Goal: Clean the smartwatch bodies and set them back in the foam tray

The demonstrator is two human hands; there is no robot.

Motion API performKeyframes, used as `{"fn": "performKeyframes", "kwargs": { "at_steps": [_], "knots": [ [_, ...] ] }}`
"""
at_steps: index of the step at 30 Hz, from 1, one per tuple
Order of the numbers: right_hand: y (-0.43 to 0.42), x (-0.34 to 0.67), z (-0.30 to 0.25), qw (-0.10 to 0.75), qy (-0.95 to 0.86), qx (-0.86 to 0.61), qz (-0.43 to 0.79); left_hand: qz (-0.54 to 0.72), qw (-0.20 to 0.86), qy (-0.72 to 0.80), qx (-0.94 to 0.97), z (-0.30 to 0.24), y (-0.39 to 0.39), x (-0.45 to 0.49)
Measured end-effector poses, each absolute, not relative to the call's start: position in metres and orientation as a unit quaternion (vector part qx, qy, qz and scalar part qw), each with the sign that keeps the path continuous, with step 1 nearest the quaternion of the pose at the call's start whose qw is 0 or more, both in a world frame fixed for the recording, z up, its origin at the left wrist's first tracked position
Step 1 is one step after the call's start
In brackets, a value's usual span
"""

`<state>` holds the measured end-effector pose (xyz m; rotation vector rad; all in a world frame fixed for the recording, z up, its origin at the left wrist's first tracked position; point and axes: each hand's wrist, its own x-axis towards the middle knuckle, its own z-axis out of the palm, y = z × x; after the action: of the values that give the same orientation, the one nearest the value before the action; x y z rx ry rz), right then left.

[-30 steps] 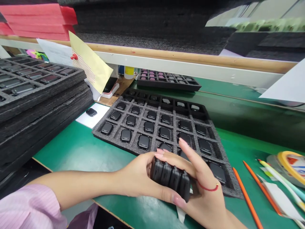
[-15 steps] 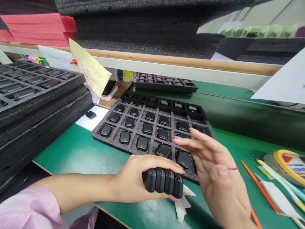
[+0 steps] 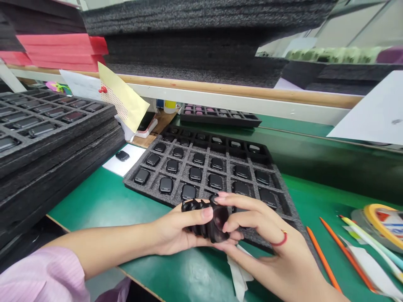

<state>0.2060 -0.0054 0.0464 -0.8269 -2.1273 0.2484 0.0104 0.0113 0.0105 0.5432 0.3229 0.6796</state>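
My left hand [image 3: 176,228] grips a row of several small black watch bodies [image 3: 198,218] stacked side by side, held just above the green table's front edge. My right hand [image 3: 264,230] pinches the rightmost black piece [image 3: 219,224] of that row between thumb and fingers. Right behind both hands lies a black foam tray [image 3: 285,197] whose square pockets hold several more black watch bodies; its far row looks mostly without them.
A tall stack of foam trays [image 3: 56,142] stands at the left. One loose black piece rests on white paper [image 3: 126,163]. Orange pencils [image 3: 327,260], tape rolls [image 3: 382,222] and a white scrap [image 3: 237,274] lie at the right and front. Another tray [image 3: 220,115] sits farther back.
My right hand came back from hovering over the tray and now pinches the end piece of the row. My left hand has raised the row slightly and turned it.
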Motion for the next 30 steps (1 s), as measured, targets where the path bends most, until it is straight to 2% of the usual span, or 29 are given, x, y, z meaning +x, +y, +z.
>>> {"fn": "performKeyframes", "kwargs": {
  "at_steps": [8, 13, 15, 18, 21, 30],
  "knots": [
    [-0.006, 0.203, 0.056, 0.443, -0.827, -0.323, 0.127, 0.3, 0.911, 0.122, 0.256, 0.006, 0.013, 0.008],
    [-0.016, 0.203, 0.053, 0.584, -0.707, -0.373, 0.143, 0.247, 0.93, 0.089, 0.256, 0.002, 0.015, 0.007],
    [-0.019, 0.202, 0.051, 0.61, -0.673, -0.379, 0.174, 0.238, 0.933, 0.078, 0.258, 0.002, 0.016, 0.006],
    [-0.02, 0.199, 0.047, 0.534, -0.73, -0.367, 0.217, 0.239, 0.935, 0.062, 0.256, 0.002, 0.017, 0.004],
    [-0.02, 0.195, 0.044, 0.455, -0.785, -0.367, 0.205, 0.238, 0.936, 0.05, 0.255, 0.003, 0.017, 0.003],
    [-0.02, 0.191, 0.043, 0.44, -0.813, -0.345, 0.16, 0.232, 0.936, 0.043, 0.262, -0.001, 0.016, 0.002]
  ]
}}
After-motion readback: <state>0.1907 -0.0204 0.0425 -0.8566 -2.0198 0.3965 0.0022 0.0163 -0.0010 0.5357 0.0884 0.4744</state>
